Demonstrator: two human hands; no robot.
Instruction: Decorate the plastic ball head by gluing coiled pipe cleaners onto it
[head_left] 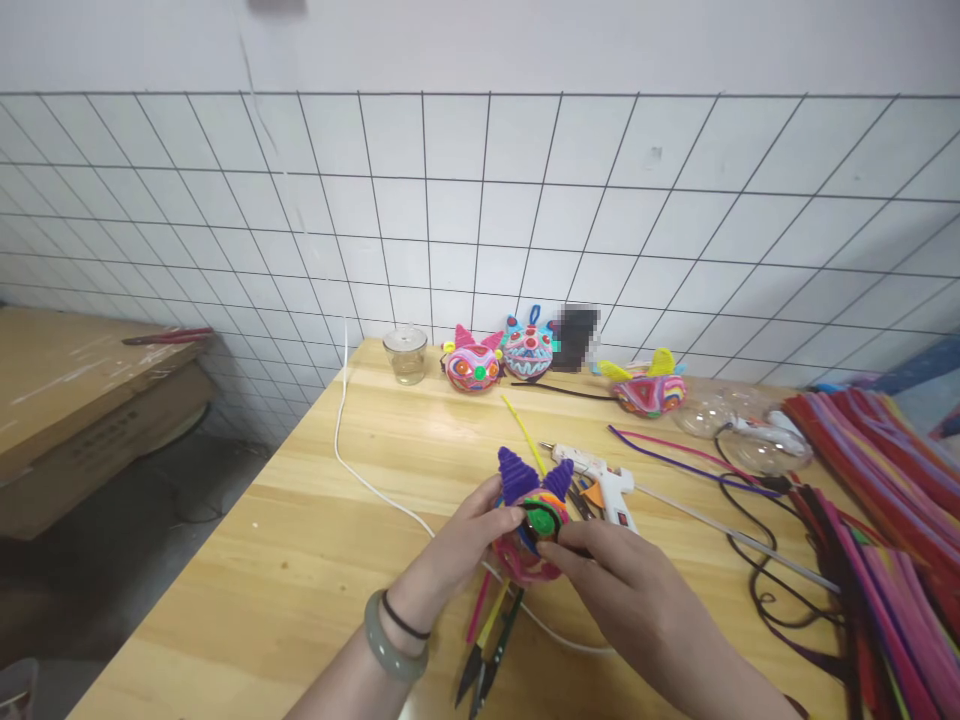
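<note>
A small pipe-cleaner head [534, 512] with two purple ears and a round multicoloured face is held just above the wooden table [300, 560]. My left hand [465, 540] grips its left side, fingers curled around it. From the right, my right hand [622, 580] pinches the front of the face with thumb and fingertips. A grey bangle and a black band circle my left wrist.
A white glue gun [607, 485] lies just behind the hands, its white cord [352, 450] trailing left. Black snips [487, 665] lie near the front. Three finished pipe-cleaner heads [472, 362] and a glass jar [406, 353] stand by the tiled wall. Pipe-cleaner bundles [870, 470] fill the right side.
</note>
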